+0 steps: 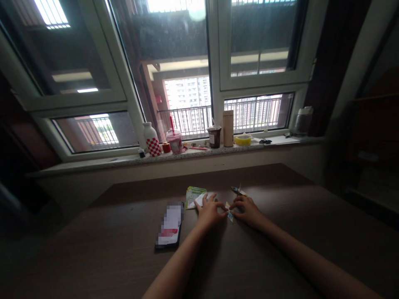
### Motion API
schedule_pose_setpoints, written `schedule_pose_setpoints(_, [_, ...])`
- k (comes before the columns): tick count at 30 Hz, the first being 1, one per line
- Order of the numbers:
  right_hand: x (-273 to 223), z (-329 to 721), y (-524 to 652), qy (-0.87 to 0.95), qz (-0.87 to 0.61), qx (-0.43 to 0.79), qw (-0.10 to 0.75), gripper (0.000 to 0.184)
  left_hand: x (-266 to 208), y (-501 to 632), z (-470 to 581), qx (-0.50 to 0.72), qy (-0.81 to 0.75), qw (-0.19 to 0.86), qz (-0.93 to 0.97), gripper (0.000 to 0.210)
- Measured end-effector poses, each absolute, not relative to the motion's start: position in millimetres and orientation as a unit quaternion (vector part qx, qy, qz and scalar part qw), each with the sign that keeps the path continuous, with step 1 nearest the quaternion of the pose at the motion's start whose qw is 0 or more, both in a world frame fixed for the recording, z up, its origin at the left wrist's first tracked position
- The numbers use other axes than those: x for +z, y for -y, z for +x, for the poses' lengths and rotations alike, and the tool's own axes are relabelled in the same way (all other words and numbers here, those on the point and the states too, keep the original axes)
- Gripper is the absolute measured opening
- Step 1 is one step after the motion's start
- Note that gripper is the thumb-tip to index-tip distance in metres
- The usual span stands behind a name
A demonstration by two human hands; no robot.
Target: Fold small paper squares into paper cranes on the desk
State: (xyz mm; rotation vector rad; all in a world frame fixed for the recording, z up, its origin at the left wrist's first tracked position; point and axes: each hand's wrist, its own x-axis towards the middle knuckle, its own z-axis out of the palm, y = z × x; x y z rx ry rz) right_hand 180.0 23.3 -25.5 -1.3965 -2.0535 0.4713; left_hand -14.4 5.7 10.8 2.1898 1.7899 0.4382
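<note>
Between my hands, just above the brown table (218,265), is a small folded piece of printed paper (230,216) with pointed ends, partly covered by fingertips. My left hand (209,211) pinches its left side with thumb and index finger, the other fingers spread over a stack of green and white printed paper sheets (190,199). From the right, my right hand (248,211) pinches the same piece, its fingers curled. Just beyond the right hand lies another small folded paper piece (236,190), partly hidden by the fingers.
A phone (170,226) with a blurred screen lies left of my left forearm. Along the windowsill (124,162) stand a checkered bottle (153,143), a pink drink cup (174,141), a brown drink cup (214,137), a tan flask (228,128), yellow tape (243,141) and scissors (265,141).
</note>
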Motion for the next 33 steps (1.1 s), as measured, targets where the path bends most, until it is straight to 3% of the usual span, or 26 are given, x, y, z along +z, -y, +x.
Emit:
schedule_pose_setpoints(18, [-26, 186, -16, 0.799, -0.487, 0.184, 0.300, 0.031, 10, 4, -16, 0.123, -0.621, 0.150, 0.759, 0.044])
schedule_pose_setpoints(25, [-26, 187, -13, 0.805, -0.486, 0.181, 0.289, 0.035, 6, -1, -15, 0.136, -0.626, 0.151, 0.753, 0.027])
schedule_pose_setpoints(33, [-23, 187, -10, 0.812, -0.478, 0.179, 0.285, 0.042, 3, -1, -15, 0.146, -0.626, 0.150, 0.751, 0.026])
